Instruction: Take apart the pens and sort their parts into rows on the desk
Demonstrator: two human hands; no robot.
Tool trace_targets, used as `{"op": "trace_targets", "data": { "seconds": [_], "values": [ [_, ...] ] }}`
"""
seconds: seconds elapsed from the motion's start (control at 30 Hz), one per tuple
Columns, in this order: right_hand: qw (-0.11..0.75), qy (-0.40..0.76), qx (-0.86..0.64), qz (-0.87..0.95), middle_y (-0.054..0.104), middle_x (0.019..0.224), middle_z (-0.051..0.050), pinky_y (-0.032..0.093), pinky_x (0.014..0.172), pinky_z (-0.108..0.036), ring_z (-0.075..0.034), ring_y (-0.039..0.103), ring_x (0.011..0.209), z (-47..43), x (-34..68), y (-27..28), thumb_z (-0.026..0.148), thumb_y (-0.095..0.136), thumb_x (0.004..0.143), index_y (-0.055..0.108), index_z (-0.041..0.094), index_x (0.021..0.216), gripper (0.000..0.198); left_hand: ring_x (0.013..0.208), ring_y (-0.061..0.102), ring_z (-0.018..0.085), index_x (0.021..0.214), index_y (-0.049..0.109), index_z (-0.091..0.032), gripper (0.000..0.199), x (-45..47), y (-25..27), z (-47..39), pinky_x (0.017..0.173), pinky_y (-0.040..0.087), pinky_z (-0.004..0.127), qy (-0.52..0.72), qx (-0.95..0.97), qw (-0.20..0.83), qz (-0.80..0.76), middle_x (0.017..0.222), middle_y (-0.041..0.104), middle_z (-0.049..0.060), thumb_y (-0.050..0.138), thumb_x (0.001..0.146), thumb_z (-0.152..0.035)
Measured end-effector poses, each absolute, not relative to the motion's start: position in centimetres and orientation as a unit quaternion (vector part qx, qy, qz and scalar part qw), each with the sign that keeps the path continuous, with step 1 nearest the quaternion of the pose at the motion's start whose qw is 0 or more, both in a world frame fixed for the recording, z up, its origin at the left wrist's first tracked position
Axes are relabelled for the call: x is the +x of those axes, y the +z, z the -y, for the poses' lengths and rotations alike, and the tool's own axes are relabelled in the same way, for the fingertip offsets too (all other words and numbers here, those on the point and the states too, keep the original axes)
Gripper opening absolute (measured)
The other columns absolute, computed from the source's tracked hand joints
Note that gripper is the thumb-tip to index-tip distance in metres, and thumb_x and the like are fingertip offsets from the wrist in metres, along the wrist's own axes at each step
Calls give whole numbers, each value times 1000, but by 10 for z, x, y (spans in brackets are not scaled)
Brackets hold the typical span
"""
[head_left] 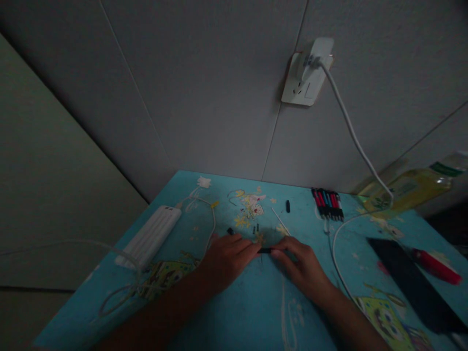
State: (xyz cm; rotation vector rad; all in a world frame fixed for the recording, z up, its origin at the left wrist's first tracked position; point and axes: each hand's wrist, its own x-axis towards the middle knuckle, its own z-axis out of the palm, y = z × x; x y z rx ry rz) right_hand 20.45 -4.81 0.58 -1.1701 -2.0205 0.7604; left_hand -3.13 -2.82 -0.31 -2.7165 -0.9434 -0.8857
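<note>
My left hand [231, 256] and my right hand [300, 263] meet over the middle of the table. Between their fingertips they pinch a short black pen barrel [265, 250], held roughly level; its ends are hidden by the fingers. Just beyond the hands lie two tiny dark pieces [256, 228]. A thin white pen refill [281, 222] rests slantwise above my right hand, with a small black pen part [287, 206] farther back. Another black piece [230, 231] shows behind my left hand.
Several pens [328, 204] lie in a row at the back right. A white power strip [149, 236] with a cable is on the left. To the right are a dark flat slab [417, 282], a red object [437, 266] and a yellow liquid bottle [409, 187]. A charger [317, 56] sits in the wall socket.
</note>
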Motion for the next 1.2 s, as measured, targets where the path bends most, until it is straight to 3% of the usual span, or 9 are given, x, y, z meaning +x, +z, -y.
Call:
{"op": "trace_targets", "data": {
  "seconds": [0.3,0.37,0.5,0.67,0.73,0.83,0.93,1.03,1.2],
  "values": [
    [307,226,-483,788,56,67,0,38,70,-30,-16,52,67,58,191,3,34,39,102,54,20,73,36,70,59,16,116,64,-13,23,-37,7,31,60,42,30,-283,-909,170,256,88,72,6,53,96,-15],
    [306,269,-500,764,53,63,1,38,64,-27,-15,51,63,60,187,2,38,36,103,53,20,70,41,77,61,17,118,64,-13,25,-39,6,28,66,45,31,-287,-914,180,223,95,72,7,53,96,-14],
    [357,396,-516,670,46,53,4,36,52,-22,-11,45,50,58,183,0,47,28,104,53,19,69,51,103,61,24,123,63,-22,33,-39,-1,16,95,42,45,-335,-889,162,267,113,70,7,64,90,-17],
    [413,367,-518,653,49,56,3,39,59,-21,-10,48,55,54,184,3,48,25,105,58,17,65,60,129,48,33,129,56,-24,40,-25,-14,10,105,40,53,-495,-740,-46,453,139,50,13,61,90,-33],
    [398,349,-506,681,50,58,3,40,60,-20,-9,49,56,56,183,5,45,25,106,60,16,68,59,118,58,29,133,50,-24,44,-20,-17,13,97,48,49,-525,-661,-217,491,128,59,12,56,93,-39],
    [361,312,-467,745,58,65,2,45,69,-20,-10,57,62,61,178,3,35,25,106,61,17,77,51,80,70,23,140,38,-23,62,-15,-14,15,75,58,39,-514,-542,-427,509,93,70,5,61,88,-48],
    [307,265,-419,812,65,73,0,47,78,-21,-11,63,69,64,172,-4,25,28,104,61,18,80,40,69,69,21,144,35,-23,79,-14,-1,14,64,58,32,-535,-499,-460,504,84,70,1,71,78,-50],
    [256,205,-392,859,66,71,-1,48,81,-24,-13,63,68,64,168,-8,22,37,99,61,18,79,31,60,64,19,135,48,-21,75,-16,10,11,56,55,28,-510,-526,-455,506,76,69,0,73,72,-54],
    [226,153,-387,881,63,66,0,48,77,-24,-14,61,66,61,169,-7,33,44,97,60,19,75,31,79,69,22,126,54,-26,66,-26,-4,8,69,58,28,-470,-548,-439,534,86,72,0,70,72,-60]
  ]
}}
